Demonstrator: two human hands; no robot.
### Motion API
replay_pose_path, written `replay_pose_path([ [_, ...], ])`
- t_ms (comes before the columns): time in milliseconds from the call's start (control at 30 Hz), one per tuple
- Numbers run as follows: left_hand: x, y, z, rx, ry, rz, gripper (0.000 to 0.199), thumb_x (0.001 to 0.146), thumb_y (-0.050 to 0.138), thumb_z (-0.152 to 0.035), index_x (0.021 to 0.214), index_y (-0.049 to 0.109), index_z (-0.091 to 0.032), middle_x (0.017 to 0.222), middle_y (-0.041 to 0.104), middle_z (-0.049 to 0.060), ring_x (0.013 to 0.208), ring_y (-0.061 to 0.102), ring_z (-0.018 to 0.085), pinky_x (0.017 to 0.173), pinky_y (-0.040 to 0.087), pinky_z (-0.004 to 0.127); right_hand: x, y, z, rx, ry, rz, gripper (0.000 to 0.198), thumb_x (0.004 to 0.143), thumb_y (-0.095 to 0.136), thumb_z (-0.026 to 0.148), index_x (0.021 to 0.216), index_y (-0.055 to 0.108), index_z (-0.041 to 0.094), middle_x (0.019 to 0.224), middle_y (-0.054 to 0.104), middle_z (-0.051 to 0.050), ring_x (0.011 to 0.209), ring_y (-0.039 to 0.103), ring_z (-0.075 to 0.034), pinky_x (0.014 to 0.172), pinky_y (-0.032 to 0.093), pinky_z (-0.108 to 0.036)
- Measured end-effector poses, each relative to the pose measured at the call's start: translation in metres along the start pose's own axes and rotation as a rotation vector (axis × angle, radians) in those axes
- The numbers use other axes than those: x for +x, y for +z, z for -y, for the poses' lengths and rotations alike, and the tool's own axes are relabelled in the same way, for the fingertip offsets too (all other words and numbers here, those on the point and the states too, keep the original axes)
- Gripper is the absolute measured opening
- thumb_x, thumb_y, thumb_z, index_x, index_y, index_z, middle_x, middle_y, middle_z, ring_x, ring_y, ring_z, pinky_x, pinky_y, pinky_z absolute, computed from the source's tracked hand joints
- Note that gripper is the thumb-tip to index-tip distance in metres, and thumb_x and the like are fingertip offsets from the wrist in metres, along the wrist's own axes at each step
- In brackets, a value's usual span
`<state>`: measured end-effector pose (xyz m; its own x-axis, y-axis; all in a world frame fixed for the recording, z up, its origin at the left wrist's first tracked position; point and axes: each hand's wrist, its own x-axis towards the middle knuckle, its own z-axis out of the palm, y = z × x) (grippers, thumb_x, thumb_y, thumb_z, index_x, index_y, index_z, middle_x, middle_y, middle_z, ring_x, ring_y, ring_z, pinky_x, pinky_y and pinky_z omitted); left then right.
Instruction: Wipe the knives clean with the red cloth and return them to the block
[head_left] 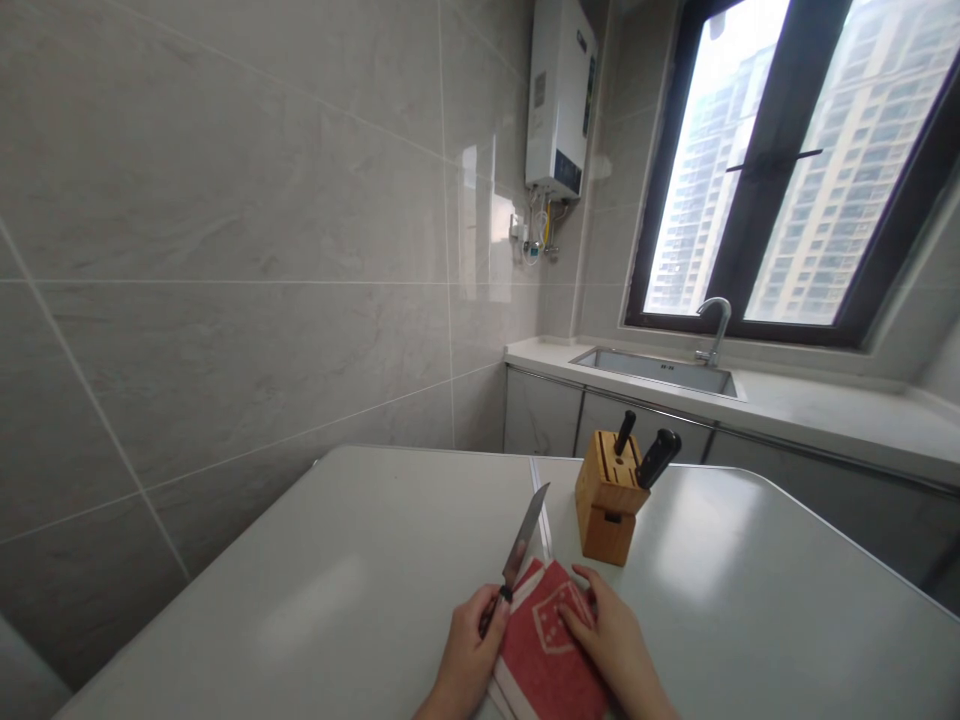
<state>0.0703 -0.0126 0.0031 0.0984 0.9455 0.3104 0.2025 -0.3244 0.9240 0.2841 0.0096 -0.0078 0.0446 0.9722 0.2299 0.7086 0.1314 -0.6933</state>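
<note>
In the head view, both hands work close together at the near edge of the scene, over a pale grey table (pixel 375 560). The forearms come in from the near side and slant toward each other, so that the hands nearly meet at the red cloth.

The left hand (pixel 472 635) is on the left, its fingers curled around the dark handle of a knife (pixel 526 530) in a firm grasp. The thumb lies along the near part of the handle, and the knuckles face left. The blade points away to the far side, tilted a little to the right, its tip above the table and close to the pale seam strip (pixel 543 512) that crosses the tabletop.

The right hand (pixel 611 635) is on the right, bent inward with its back turned up and to the right. It grasps the red cloth (pixel 551 660): the thumb lies across the upper face, over a light printed outline, and the index finger reaches toward the far edge. The other fingers are mostly hidden. The cloth, with whitish bands along its left side, lies between the two hands, just to the right of the knife handle.

A wooden knife block (pixel 609 500) stands upright on the table, beyond the right hand, with two black handles (pixel 658 458) rising from it.
</note>
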Motion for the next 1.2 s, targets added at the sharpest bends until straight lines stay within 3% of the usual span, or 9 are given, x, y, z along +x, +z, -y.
replay_pose_path([
  [133, 0.000, 0.000, 0.001, -0.009, 0.006, 0.005, 0.031, 0.085, 0.049, -0.040, 0.089, 0.066, -0.014, 0.079, 0.068, 0.007, 0.073, 0.061, 0.019, 0.066, 0.045, 0.023, 0.000, -0.003, 0.005, 0.163, 0.002, 0.063, 0.039, 0.067, 0.058, 0.033, 0.103, 0.061, 0.016, 0.097, 0.070, -0.009, 0.087, 0.065, -0.025, 0.081, 0.047, -0.033],
  [267, -0.001, 0.000, 0.001, -0.002, 0.009, 0.009, 0.032, 0.086, 0.048, -0.040, 0.091, 0.066, -0.014, 0.079, 0.067, 0.007, 0.073, 0.061, 0.019, 0.067, 0.045, 0.023, -0.008, -0.010, 0.020, 0.341, 0.006, 0.319, 0.031, 0.073, 0.056, 0.042, 0.080, 0.066, 0.014, 0.076, 0.072, -0.006, 0.072, 0.065, -0.023, 0.067, 0.049, -0.030],
  [400, -0.001, 0.000, 0.002, 0.023, 0.020, 0.012, 0.032, 0.086, 0.047, -0.039, 0.089, 0.065, -0.013, 0.078, 0.066, 0.007, 0.073, 0.060, 0.019, 0.066, 0.045, 0.023, -0.012, -0.017, 0.030, 0.496, -0.041, 0.467, 0.033, 0.074, 0.059, 0.043, 0.085, 0.068, 0.014, 0.080, 0.072, -0.006, 0.073, 0.063, -0.023, 0.066, 0.048, -0.029],
  [533, -0.002, 0.000, 0.001, 0.016, 0.031, 0.007, 0.030, 0.087, 0.047, -0.038, 0.089, 0.064, -0.014, 0.079, 0.067, 0.006, 0.074, 0.061, 0.018, 0.066, 0.045, 0.023, -0.004, -0.020, 0.025, 0.556, 0.011, 0.292, 0.030, 0.072, 0.061, 0.044, 0.078, 0.067, 0.015, 0.075, 0.071, -0.004, 0.074, 0.062, -0.023, 0.069, 0.048, -0.030],
  [700, -0.004, -0.001, -0.002, -0.013, 0.044, -0.004, 0.030, 0.086, 0.047, -0.038, 0.093, 0.064, -0.014, 0.085, 0.068, 0.007, 0.077, 0.061, 0.019, 0.070, 0.046, 0.024, 0.002, -0.019, 0.012, 0.791, 0.284, 0.058, 0.036, 0.068, 0.064, 0.049, 0.081, 0.066, 0.016, 0.074, 0.071, -0.004, 0.072, 0.064, -0.023, 0.068, 0.050, -0.032],
  [833, -0.006, -0.001, 0.002, 0.020, 0.042, 0.007, 0.033, 0.086, 0.047, -0.040, 0.097, 0.064, -0.014, 0.089, 0.068, 0.008, 0.081, 0.061, 0.020, 0.073, 0.047, 0.026, 0.001, -0.013, 0.010, 1.004, 0.381, -0.056, 0.038, 0.063, 0.070, 0.048, 0.083, 0.065, 0.017, 0.077, 0.072, -0.003, 0.072, 0.066, -0.022, 0.070, 0.052, -0.033],
  [1000, -0.009, 0.001, 0.005, 0.082, 0.061, 0.091, 0.035, 0.087, 0.046, -0.039, 0.104, 0.065, -0.015, 0.094, 0.069, 0.008, 0.084, 0.061, 0.020, 0.077, 0.046, 0.026, -0.002, -0.007, 0.020, 1.196, 0.463, -0.097, 0.040, 0.059, 0.075, 0.045, 0.086, 0.065, 0.017, 0.076, 0.073, -0.003, 0.071, 0.068, -0.022, 0.069, 0.053, -0.032],
  [1200, -0.007, 0.000, -0.004, 0.084, 0.114, 0.182, 0.034, 0.089, 0.044, -0.037, 0.107, 0.065, -0.018, 0.103, 0.068, 0.007, 0.091, 0.061, 0.020, 0.084, 0.044, 0.027, -0.011, -0.008, 0.045, 1.433, 0.458, 0.056, 0.036, 0.067, 0.073, 0.037, 0.094, 0.065, 0.014, 0.085, 0.073, -0.008, 0.078, 0.069, -0.022, 0.079, 0.052, -0.037],
])
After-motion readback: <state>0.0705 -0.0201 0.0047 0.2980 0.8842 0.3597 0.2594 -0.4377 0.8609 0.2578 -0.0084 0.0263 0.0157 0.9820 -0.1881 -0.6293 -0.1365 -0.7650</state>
